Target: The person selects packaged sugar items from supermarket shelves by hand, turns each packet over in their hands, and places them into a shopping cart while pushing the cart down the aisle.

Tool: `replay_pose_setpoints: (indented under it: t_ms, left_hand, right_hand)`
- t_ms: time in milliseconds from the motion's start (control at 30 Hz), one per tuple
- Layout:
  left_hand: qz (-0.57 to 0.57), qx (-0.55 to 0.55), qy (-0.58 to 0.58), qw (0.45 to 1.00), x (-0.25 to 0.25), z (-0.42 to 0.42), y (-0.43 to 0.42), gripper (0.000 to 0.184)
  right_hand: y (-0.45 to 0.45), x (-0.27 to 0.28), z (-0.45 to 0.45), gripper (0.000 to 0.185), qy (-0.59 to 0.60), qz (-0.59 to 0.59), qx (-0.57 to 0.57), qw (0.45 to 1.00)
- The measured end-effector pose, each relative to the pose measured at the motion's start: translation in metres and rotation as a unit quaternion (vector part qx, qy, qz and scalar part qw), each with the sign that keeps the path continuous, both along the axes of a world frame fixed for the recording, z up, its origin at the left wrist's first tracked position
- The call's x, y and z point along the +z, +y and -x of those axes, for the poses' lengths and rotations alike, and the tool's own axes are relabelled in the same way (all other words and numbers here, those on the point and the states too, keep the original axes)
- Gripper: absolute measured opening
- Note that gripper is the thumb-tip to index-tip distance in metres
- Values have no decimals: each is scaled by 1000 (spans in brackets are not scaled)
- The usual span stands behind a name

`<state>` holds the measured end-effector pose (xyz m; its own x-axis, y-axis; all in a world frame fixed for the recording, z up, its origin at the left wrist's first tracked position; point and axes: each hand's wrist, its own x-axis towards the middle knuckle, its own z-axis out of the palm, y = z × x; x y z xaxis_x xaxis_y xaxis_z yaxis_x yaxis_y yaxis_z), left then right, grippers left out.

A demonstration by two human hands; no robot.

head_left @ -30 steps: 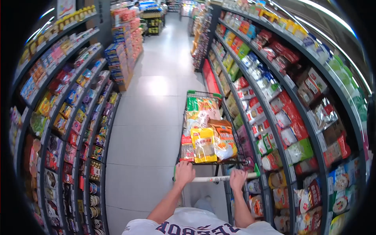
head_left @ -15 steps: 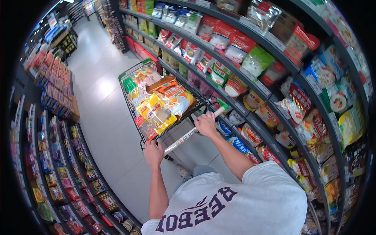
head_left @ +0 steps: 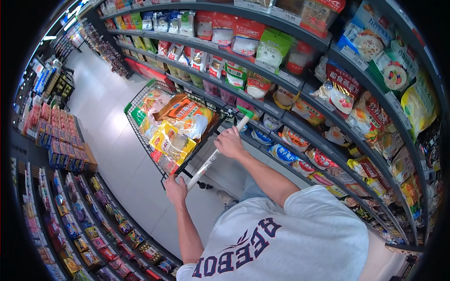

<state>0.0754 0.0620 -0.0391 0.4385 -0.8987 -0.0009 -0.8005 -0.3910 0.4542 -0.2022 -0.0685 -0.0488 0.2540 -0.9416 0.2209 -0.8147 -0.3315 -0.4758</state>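
Note:
A shopping cart [head_left: 197, 161] stands before me, its wire basket holding several packaged foods. My left hand [head_left: 176, 189] is closed around the lower left end of the cart's white handle [head_left: 206, 166]. Farther along, near its green end cap, my right hand [head_left: 229, 142] grips the same bar. Inside the basket, a yellow bag with a clear window [head_left: 171, 142] lies nearest the handle. Behind it rests an orange and white bag [head_left: 192, 114], and a green-cornered package [head_left: 150, 105] sits toward the front.
Tall shelves of bagged foods [head_left: 243, 37] run close along the cart's right side. Lower shelves of small snacks [head_left: 98, 234] curve along the left. Stacked boxes [head_left: 65, 150] stand beyond them, by the tiled aisle floor [head_left: 105, 107].
My view has turned to the right, so the cart and right-hand shelves appear farther left. Both hands stay closed on the handle, and the basket's contents look unchanged.

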Motion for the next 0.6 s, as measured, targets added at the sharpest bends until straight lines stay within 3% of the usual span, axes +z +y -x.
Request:
replay_pose_setpoints:
  t_ms: [267,433,600]
  left_hand:
    - [-22,-38,3,999,4,0,5,30]
    - [15,-64,11,998,-4,-5,13,32]
    - [-19,-52,29,998,6,-1,14,33]
  right_hand:
    - [23,-7,4,25,-94,71,-21,993]
    - [33,-5,1,26,-78,50,-42,995]
    - [39,-7,-1,25,-70,57,-50,995]
